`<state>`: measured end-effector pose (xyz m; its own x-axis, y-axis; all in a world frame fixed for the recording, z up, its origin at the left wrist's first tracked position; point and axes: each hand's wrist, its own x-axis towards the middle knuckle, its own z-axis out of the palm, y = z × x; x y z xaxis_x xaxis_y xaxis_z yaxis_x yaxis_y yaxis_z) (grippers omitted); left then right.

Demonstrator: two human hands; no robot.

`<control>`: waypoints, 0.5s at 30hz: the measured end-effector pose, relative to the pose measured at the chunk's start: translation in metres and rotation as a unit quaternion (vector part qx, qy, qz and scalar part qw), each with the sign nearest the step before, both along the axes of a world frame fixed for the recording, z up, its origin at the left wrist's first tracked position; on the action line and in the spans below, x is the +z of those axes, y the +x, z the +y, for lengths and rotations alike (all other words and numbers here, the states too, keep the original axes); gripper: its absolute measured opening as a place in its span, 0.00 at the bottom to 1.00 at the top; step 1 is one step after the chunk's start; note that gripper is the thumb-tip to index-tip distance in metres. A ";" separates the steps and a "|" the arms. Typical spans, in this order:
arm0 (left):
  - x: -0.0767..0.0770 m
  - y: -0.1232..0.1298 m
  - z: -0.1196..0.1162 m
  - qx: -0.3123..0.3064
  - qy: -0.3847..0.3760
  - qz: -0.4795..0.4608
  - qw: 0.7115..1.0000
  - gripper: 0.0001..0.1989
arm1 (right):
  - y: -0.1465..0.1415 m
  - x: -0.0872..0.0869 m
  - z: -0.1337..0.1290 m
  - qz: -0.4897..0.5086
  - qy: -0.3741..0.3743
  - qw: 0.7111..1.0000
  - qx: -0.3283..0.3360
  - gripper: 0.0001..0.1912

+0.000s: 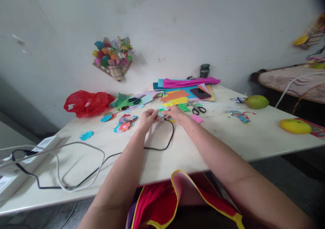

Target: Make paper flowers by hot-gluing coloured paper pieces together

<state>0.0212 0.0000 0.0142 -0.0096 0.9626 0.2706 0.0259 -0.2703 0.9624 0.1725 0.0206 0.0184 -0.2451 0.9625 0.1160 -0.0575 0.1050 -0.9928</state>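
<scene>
Both hands meet above the middle of the white table (188, 144). A small light blue paper piece (161, 111) with a green spot is pinched between them. My left hand (150, 118) grips its left side, and my right hand (174, 113) closes on its right side. Left of my left hand lies a pile of paper flowers (125, 123) in orange, blue and red. Scissors with black handles (199, 110) rest to the right of my right hand, beside a pink paper piece (197, 118). The fingertips partly cover the held piece.
Coloured sheets (175, 97) and a phone (200, 93) lie at the back. A red plastic bag (87, 103) sits back left. A black cable (157, 149) crosses the table towards a power strip (30, 164) at left. Two mangoes, one green (256, 102), one yellow (295, 126), lie at right.
</scene>
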 end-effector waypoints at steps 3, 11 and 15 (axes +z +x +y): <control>-0.001 -0.002 0.001 -0.002 0.008 0.003 1.000 0.22 | 0.004 0.000 0.001 0.015 -0.005 0.999 0.033 0.16; 0.000 -0.006 0.000 -0.021 -0.001 0.005 1.000 0.23 | 0.007 0.001 0.003 0.035 0.005 0.999 0.004 0.11; 0.002 -0.007 -0.004 -0.046 -0.004 0.013 0.999 0.21 | 0.004 0.000 0.005 0.039 0.009 0.999 -0.005 0.09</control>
<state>0.0145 -0.0041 0.0161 0.0855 0.9612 0.2623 0.0263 -0.2653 0.9638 0.1768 0.0251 0.0182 -0.2255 0.9623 0.1522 -0.1341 0.1241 -0.9832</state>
